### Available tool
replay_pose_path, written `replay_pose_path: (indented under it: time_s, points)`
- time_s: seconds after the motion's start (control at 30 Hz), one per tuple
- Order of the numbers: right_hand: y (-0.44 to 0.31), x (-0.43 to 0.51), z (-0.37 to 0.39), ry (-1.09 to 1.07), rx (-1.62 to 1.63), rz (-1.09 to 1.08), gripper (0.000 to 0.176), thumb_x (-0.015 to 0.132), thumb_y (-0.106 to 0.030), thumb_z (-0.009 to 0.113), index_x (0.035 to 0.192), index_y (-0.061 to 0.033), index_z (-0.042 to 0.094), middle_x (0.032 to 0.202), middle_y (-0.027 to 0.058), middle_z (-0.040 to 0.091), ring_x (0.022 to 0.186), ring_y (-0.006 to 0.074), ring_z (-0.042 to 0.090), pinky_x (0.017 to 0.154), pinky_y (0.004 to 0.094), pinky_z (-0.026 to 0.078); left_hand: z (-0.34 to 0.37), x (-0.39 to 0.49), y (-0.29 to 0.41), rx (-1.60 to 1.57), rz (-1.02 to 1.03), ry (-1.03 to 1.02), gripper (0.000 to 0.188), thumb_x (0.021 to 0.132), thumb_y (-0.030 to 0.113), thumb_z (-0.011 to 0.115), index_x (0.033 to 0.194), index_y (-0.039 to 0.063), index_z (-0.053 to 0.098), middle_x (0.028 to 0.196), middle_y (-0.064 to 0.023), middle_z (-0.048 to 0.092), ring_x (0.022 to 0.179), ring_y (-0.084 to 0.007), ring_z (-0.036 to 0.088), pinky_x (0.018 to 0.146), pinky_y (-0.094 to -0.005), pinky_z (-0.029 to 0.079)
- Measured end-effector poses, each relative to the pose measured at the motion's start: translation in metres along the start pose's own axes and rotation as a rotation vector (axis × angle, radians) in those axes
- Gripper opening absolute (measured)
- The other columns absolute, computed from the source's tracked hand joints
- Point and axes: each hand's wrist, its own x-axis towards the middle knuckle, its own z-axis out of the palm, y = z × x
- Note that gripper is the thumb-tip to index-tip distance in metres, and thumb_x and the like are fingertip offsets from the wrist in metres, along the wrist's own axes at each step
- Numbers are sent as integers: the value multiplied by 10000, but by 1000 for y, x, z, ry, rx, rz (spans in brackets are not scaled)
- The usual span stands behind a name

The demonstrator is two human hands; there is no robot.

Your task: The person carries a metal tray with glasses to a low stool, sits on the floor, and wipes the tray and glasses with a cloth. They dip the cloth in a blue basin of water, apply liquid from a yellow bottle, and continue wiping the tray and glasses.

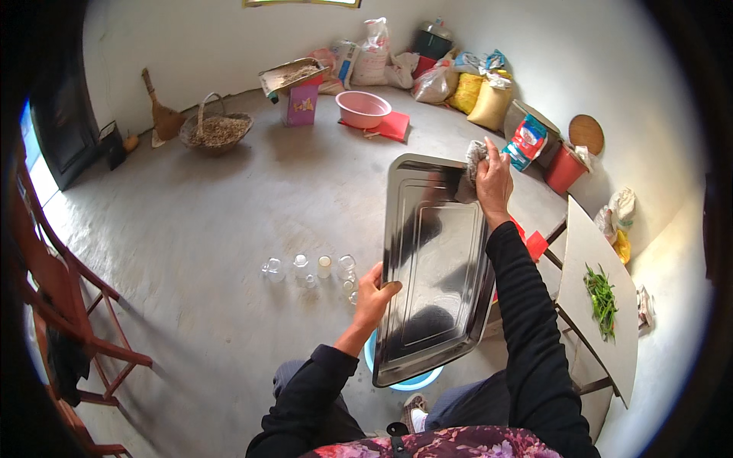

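Observation:
A rectangular stainless steel tray [452, 257] is held up tilted in front of me. My left hand [375, 303] grips its left rim, the thumb over the edge. At the upper right corner my right hand [495, 183] holds a grey cloth [474, 172], pressed against the tray's rim. Under the tray, partly hidden by it, a light blue basin [417, 382] stands on the floor near my feet. Several clear glass jars and bottles [324, 266] stand on the floor left of the tray.
On the right is a table [578, 269] with green peppers [601, 303]. A wooden chair [74, 309] stands left. Farther off are a pink basin [363, 110], a wicker basket [215, 130] and several sacks [371, 60] along the wall.

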Motion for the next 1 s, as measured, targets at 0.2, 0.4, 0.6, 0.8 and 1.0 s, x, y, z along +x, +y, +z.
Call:
replay_pose_path:
  time_s: [0.2, 0.4, 0.6, 0.8, 1.0]
  points:
    - [81, 4, 5, -70, -162, 241, 242, 864, -175, 535, 1081, -133, 635, 997, 182, 566, 896, 363, 621, 745, 458, 512, -5, -3, 11, 26, 3, -12, 350, 749, 32, 618, 1096, -5, 604, 949, 6, 606, 859, -71, 545, 756, -224, 440]
    - [190, -47, 13, -252, -9, 286, 269, 905, -207, 446, 1010, -13, 599, 1001, 276, 589, 940, 455, 574, 757, 521, 471, 3, 5, 10, -140, -4, 109, 255, 733, 52, 634, 986, 26, 633, 842, 16, 613, 743, -82, 545, 685, -236, 427]
    - [78, -130, -21, -136, -66, 189, 202, 882, -89, 494, 1059, 8, 472, 1035, 235, 530, 942, 431, 555, 765, 498, 452, -24, 12, 12, -83, -18, 196, 211, 732, 98, 658, 932, 40, 620, 815, 18, 596, 736, -89, 540, 690, -246, 425]
    - [105, -220, -43, -378, -54, 264, 325, 894, -114, 489, 1167, 58, 453, 1098, 271, 537, 964, 439, 558, 765, 505, 458, -40, 16, 13, -134, 29, 309, 273, 724, 102, 630, 989, 37, 617, 842, 18, 586, 759, -89, 524, 693, -243, 407]
    - [136, -296, -66, -332, 104, 361, 352, 928, -131, 440, 1208, 83, 453, 1135, 315, 538, 999, 457, 557, 852, 488, 457, -32, 16, 42, -130, 75, 367, 283, 716, 117, 631, 987, 40, 615, 847, 4, 594, 771, -108, 531, 731, -257, 404]
